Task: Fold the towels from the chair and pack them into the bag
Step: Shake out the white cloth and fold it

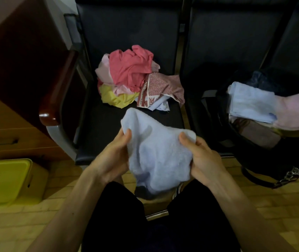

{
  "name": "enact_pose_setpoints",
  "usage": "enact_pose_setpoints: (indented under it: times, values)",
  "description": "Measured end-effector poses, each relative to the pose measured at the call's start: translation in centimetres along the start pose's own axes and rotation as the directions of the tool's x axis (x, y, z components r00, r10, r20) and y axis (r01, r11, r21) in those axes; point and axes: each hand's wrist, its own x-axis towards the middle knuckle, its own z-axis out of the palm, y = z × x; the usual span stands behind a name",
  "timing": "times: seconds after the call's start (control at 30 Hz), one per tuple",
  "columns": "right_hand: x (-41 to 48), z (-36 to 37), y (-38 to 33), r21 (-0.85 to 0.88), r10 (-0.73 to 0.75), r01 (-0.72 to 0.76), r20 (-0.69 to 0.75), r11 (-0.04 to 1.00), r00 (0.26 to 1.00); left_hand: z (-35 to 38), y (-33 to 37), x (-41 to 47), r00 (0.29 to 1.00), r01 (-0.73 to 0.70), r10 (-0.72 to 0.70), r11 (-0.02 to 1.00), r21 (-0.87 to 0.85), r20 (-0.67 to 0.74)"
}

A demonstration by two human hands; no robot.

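A pale blue towel hangs crumpled between my hands above the front edge of the black chair seat. My left hand grips its left edge, thumb on top. My right hand pinches its right corner. Behind, on the seat, lies a heap of unfolded towels: pink, yellow, patterned red and light blue. On the neighbouring seat stands the open black bag, with a folded blue towel and a folded pink towel on top of its contents.
A wooden armrest borders the chair on the left, next to a brown wooden cabinet. A yellow-green box sits on the tiled floor at the lower left. My legs in black fill the bottom centre.
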Motion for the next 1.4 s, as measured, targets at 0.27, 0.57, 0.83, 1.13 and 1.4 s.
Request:
enact_pose_setpoints:
  times: [0.27,0.57,0.83,1.13,1.4]
  values:
    - [0.9,-0.1,-4.7,-0.560,-0.318,0.290,0.049,0.776,0.947,2.0,2.3,1.0,0.999,-0.019,0.042,0.845,0.534,-0.031]
    - [0.6,2.4,-10.5,-0.278,-0.184,0.223,0.161,0.934,0.970,5.5,8.2,1.2,0.777,-0.298,0.612,0.562,0.772,-0.145]
    - [0.0,2.7,-11.1,-0.645,-0.528,0.499,0.170,0.579,0.832,6.2,10.2,-0.9,0.744,-0.363,0.667,0.354,0.862,0.039]
    - [0.1,1.5,-11.6,-0.800,-0.560,0.528,0.308,0.286,0.769,5.1,9.6,-0.1,0.641,-0.298,0.761,0.122,0.947,0.103]
    - [0.5,0.0,-11.0,-0.868,-0.596,0.458,0.267,0.192,0.757,5.2,8.7,0.3,0.682,-0.145,0.720,-0.040,0.989,0.129]
